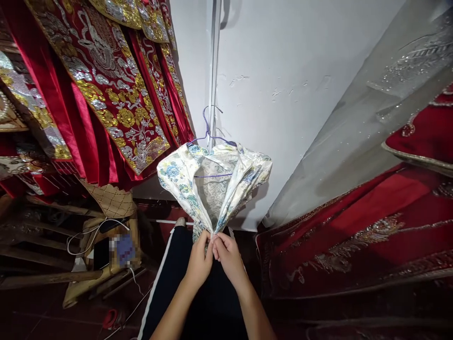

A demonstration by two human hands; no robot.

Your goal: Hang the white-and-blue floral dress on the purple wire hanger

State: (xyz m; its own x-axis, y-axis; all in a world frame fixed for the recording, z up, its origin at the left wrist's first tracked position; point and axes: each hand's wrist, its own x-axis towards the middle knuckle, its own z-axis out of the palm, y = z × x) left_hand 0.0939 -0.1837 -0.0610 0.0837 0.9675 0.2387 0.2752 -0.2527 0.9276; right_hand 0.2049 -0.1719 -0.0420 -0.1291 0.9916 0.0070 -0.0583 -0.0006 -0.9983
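A white shirt with blue and green flowers (186, 182) hangs by its shoulders on a thin purple wire hanger (207, 134). Its upper front gapes open, showing the inside of the back and the hanger's lower bar. My left hand (200, 257) pinches one front edge of the shirt at about waist height. Right beside it, my right hand (226, 255) is closed on the other front edge, and the two edges meet between my fingers. Whether a button is there is hidden by the fingertips. The shirt's lower part is mostly covered by my hands.
Red garments with gold and silver embroidery (123, 99) hang at the left. Below them, a wooden chair (83, 278) holds a cable and small items. A white wall panel (276, 94) stands behind the shirt. At right hang a sheer cover (318, 156) and red embroidered cloth (347, 236).
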